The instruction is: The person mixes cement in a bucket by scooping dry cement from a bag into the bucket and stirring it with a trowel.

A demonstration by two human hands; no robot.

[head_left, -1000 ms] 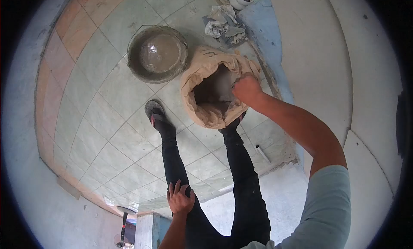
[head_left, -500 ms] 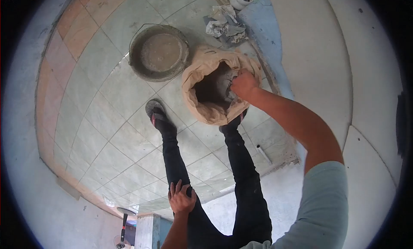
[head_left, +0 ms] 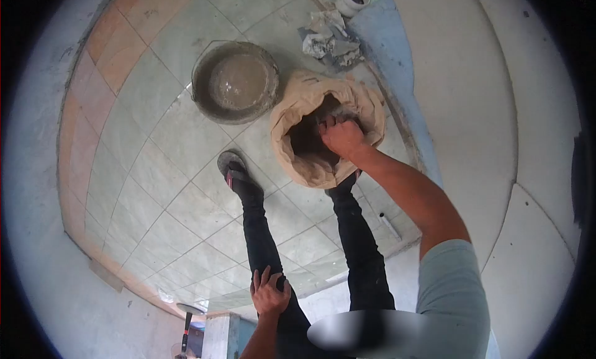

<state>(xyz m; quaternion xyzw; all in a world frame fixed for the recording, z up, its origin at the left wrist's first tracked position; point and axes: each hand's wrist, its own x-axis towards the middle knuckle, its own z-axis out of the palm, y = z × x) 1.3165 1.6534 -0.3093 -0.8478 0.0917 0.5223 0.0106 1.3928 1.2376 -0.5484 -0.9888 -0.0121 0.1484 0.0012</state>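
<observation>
A brown paper sack stands between my feet with its top rolled open, its inside mostly dark. My right hand is inside the mouth of the sack, near its right side. Those fingers are curled closed, and what they hold, if anything, is hidden. Greyish powdery material shows just beyond the knuckles. My left hand lies on my left knee, fingers spread over the black trousers. Left of the sack sits a round bucket with a wire handle, wet-looking greyish-brown matter covering its bottom.
Crumpled paper scraps lie behind the sack, near a white roll-shaped container. A small pale tube is on the tiled floor right of my foot. A pale wall rises close on the right.
My right hand has moved left and slightly down, from the sack's right rim further into its opening. My left hand stays on the knee. The view has shifted slightly.
</observation>
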